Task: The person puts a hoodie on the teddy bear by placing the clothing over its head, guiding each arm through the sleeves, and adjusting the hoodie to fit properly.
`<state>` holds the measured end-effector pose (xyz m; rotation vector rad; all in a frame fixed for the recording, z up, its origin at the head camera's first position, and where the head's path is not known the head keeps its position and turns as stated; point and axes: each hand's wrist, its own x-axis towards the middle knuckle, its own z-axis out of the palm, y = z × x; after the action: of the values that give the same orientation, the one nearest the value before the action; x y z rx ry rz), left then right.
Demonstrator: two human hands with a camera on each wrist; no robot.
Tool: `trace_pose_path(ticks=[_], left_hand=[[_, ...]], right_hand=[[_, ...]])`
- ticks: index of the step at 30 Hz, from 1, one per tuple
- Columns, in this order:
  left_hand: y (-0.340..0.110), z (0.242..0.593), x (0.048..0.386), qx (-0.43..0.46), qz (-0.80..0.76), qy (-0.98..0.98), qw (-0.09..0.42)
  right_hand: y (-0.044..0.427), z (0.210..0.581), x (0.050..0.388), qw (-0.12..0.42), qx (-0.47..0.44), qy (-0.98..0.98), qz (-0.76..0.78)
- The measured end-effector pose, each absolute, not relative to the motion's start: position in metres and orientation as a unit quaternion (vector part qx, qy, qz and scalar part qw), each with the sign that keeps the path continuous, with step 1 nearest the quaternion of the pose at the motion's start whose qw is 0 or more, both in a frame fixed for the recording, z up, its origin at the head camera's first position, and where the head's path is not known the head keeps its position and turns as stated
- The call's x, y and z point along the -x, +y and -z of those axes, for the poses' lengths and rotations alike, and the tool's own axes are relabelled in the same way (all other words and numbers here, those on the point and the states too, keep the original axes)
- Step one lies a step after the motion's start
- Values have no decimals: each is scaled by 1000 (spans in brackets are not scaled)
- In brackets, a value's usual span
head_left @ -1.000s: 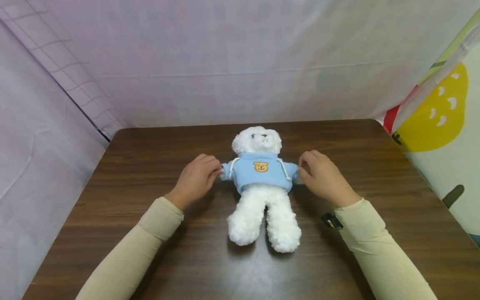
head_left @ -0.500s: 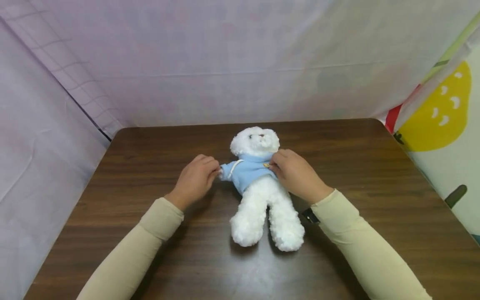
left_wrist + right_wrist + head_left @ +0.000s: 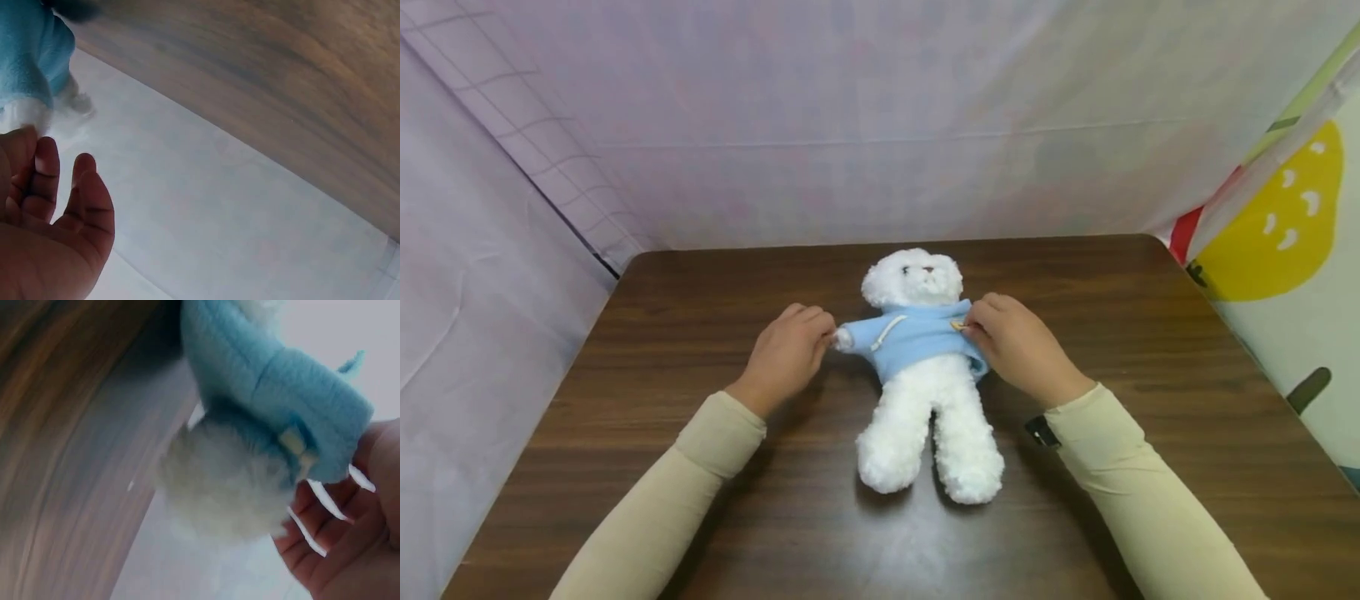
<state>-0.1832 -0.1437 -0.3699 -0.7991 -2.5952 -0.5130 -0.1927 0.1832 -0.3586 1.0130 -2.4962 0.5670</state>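
Note:
A white plush teddy bear (image 3: 906, 408) lies on its back, its head toward the far table edge. It wears a light blue hoodie (image 3: 917, 337) with a white drawstring and a small bear patch partly covered by fingers. My left hand (image 3: 784, 354) pinches the tip of the bear's paw beside the sleeve cuff; the left wrist view shows thumb and forefinger meeting at the white paw (image 3: 26, 114). My right hand (image 3: 1026, 346) pinches the hoodie fabric near the patch. In the right wrist view, blue cloth (image 3: 306, 400) is stretched toward my fingers, above a white fluffy part (image 3: 225, 481).
A dark wood-grain table (image 3: 820, 533) lies beneath the bear. Pale cloth (image 3: 880, 125) hangs behind its far edge and along the left. At right, a cloth bears a yellow printed shape (image 3: 1270, 225). A black band (image 3: 1042, 432) is at my right wrist.
My right hand has left the bear's other sleeve end, moved left onto the hoodie's front, then drawn the cloth back right. My left hand stays at the paw, and the left sleeve looks more stretched.

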Motion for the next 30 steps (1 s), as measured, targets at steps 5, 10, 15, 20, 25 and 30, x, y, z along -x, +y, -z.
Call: trace_pose_path(ticks=[5, 10, 15, 20, 25, 30], left_hand=[[-142, 373, 180, 268, 174, -937, 138], [-139, 370, 180, 266, 224, -928, 131], [-128, 361, 179, 296, 276, -903, 147], [-109, 359, 179, 350, 245, -895, 131], [-104, 364, 176, 369, 219, -892, 142], [-114, 369, 173, 362, 244, -889, 139]], right_hand=[[177, 359, 191, 145, -412, -863, -255], [188, 353, 187, 172, -353, -861, -324], [201, 350, 186, 153, -292, -893, -307], [206, 353, 184, 96, -277, -909, -295], [206, 356, 184, 81, -271, -911, -300], [206, 355, 185, 69, -262, -916, -294]])
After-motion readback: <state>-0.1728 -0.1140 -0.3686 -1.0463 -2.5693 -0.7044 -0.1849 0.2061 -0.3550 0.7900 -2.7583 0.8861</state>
